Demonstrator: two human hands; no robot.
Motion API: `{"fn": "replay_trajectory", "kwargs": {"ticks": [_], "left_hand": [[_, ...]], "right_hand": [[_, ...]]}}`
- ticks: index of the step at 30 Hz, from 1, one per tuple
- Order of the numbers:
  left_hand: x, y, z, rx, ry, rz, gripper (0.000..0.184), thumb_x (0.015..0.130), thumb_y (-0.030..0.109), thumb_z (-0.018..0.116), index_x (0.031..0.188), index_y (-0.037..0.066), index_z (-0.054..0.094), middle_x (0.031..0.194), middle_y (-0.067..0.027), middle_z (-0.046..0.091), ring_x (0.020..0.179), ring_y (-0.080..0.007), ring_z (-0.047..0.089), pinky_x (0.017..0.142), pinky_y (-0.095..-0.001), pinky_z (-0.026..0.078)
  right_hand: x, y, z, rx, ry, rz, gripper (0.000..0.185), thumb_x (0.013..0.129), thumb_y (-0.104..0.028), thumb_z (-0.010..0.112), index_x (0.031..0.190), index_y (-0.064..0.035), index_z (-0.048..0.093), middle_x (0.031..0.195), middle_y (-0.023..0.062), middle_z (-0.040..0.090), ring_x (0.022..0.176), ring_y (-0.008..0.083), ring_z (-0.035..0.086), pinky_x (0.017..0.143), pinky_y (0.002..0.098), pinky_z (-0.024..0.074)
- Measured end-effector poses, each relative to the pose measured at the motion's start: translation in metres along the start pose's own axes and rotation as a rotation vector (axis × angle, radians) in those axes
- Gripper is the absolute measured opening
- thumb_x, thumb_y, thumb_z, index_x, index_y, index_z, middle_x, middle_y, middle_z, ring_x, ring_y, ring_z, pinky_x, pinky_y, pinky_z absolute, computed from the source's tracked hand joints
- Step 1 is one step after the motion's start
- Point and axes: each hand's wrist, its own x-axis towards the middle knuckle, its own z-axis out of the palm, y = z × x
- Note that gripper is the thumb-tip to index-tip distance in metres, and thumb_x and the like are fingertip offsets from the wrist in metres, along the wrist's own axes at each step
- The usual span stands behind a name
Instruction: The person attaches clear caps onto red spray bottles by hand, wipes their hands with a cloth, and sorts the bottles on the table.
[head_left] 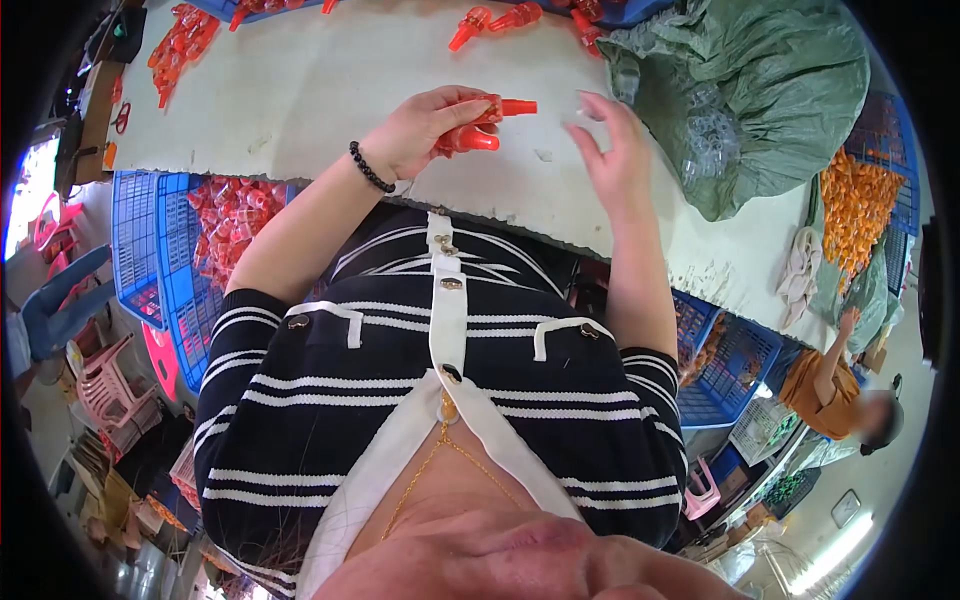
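Observation:
My left hand [425, 130], with a black bead bracelet at the wrist, is closed around two red plastic pieces. One red piece [470, 140] has its thick rounded end turned to the right. Behind it, a second red piece [517, 107] sticks out of the fingers with a narrow tip. Their exact kind I cannot make out. To the right, my right hand [612, 150] is open above the table [300, 115], slightly blurred, with thumb and fingers apart and nothing visible in it. A green woven sack [790, 110] lies just beyond it, with clear plastic parts [712, 135] inside.
Similar red pieces [183, 50] lie in a pile at the far left, and a few more [490, 22] at the back. Red scissors [122, 118] are at the left edge. Blue crates [180, 250] stand below the table. At right are orange pieces [855, 205] and another person [825, 390].

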Motion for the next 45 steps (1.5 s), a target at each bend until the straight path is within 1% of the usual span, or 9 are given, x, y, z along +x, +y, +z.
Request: {"fn": "replay_trajectory", "kwargs": {"ticks": [19, 22, 23, 26, 30, 35, 39, 42, 45], "left_hand": [[-0.012, 0.005, 0.004, 0.065, -0.021, 0.004, 0.030, 0.095, 0.026, 0.055, 0.113, 0.003, 0.057, 0.090, -0.0031, 0.064, 0.074, -0.0061, 0.060, 0.057, -0.0191, 0.042], [-0.013, -0.003, 0.010, 0.423, 0.092, 0.443, 0.028, 0.089, 0.019, 0.062, 0.113, 0.005, 0.058, 0.092, -0.0044, 0.065, 0.076, -0.0113, 0.061, 0.062, -0.0238, 0.047], [-0.013, -0.001, 0.009, 0.424, 0.089, 0.443, 0.028, 0.089, 0.019, 0.062, 0.113, 0.005, 0.058, 0.092, -0.0044, 0.065, 0.076, -0.0113, 0.061, 0.062, -0.0238, 0.047], [-0.015, 0.006, 0.006, 1.335, 0.230, 1.066, 0.032, 0.080, 0.012, 0.067, 0.111, 0.008, 0.059, 0.094, -0.0069, 0.064, 0.081, -0.0212, 0.062, 0.070, -0.0298, 0.051], [-0.016, 0.001, 0.012, 1.489, 0.191, 1.047, 0.029, 0.078, 0.019, 0.067, 0.106, 0.011, 0.060, 0.093, -0.0056, 0.063, 0.081, -0.0257, 0.061, 0.069, -0.0323, 0.052], [-0.016, -0.005, 0.012, 1.526, 0.103, 1.089, 0.029, 0.079, 0.022, 0.067, 0.105, 0.012, 0.060, 0.092, -0.0064, 0.062, 0.081, -0.0261, 0.061, 0.069, -0.0325, 0.052], [-0.007, -0.004, 0.007, 1.230, 0.174, 0.969, 0.027, 0.084, 0.025, 0.065, 0.105, 0.009, 0.060, 0.091, -0.0062, 0.062, 0.078, -0.0214, 0.061, 0.068, -0.0307, 0.051], [0.000, -0.003, 0.001, 0.303, 0.324, 0.297, 0.033, 0.090, 0.030, 0.060, 0.110, 0.004, 0.056, 0.090, -0.0062, 0.062, 0.076, -0.0158, 0.060, 0.066, -0.0284, 0.048], [0.003, -0.004, -0.005, 0.023, 0.322, 0.225, 0.038, 0.092, 0.033, 0.057, 0.113, 0.001, 0.053, 0.088, -0.0059, 0.062, 0.073, -0.0133, 0.058, 0.064, -0.0270, 0.046]], "right_hand": [[0.016, -0.043, 0.021, 0.427, -0.221, -0.087, 0.034, 0.078, -0.009, 0.071, 0.110, -0.0043, 0.060, 0.099, 0.0102, 0.062, 0.087, 0.0239, 0.063, 0.075, 0.0316, 0.0517], [0.009, -0.036, 0.036, 0.696, -0.191, 0.129, 0.029, 0.084, -0.016, 0.068, 0.107, 0.0001, 0.060, 0.091, 0.0090, 0.063, 0.082, 0.0199, 0.063, 0.072, 0.0302, 0.0514], [0.008, -0.036, 0.039, 0.695, -0.189, 0.130, 0.029, 0.084, -0.016, 0.068, 0.107, 0.0001, 0.060, 0.091, 0.0090, 0.063, 0.082, 0.0199, 0.063, 0.072, 0.0302, 0.0514], [0.004, -0.035, 0.042, 1.077, -0.357, 0.621, 0.035, 0.087, -0.029, 0.065, 0.102, 0.0024, 0.061, 0.084, 0.0075, 0.062, 0.076, 0.0162, 0.061, 0.070, 0.0283, 0.0508], [-0.008, -0.021, 0.051, 1.345, -0.499, 1.028, 0.041, 0.088, -0.038, 0.062, 0.098, 0.0013, 0.062, 0.083, 0.0072, 0.063, 0.069, 0.0147, 0.058, 0.068, 0.0276, 0.0507], [-0.011, -0.015, 0.042, 1.396, -0.650, 1.101, 0.041, 0.087, -0.041, 0.062, 0.096, -0.0007, 0.063, 0.081, 0.0072, 0.063, 0.067, 0.0151, 0.058, 0.068, 0.0290, 0.0511], [0.000, -0.003, 0.028, 0.774, -0.314, 0.680, 0.045, 0.089, -0.042, 0.057, 0.099, 0.0017, 0.060, 0.082, 0.0087, 0.063, 0.067, 0.0167, 0.059, 0.066, 0.0302, 0.0508], [0.013, 0.062, 0.014, -0.048, 0.064, 0.408, 0.048, 0.085, -0.042, 0.063, 0.105, 0.0023, 0.058, 0.089, 0.0104, 0.065, 0.070, 0.0209, 0.061, 0.065, 0.0322, 0.0499], [0.019, 0.095, 0.009, -0.544, 0.268, 0.362, 0.045, 0.082, -0.038, 0.067, 0.105, -0.0011, 0.059, 0.091, 0.0114, 0.065, 0.075, 0.0273, 0.062, 0.068, 0.0363, 0.0499]]}}
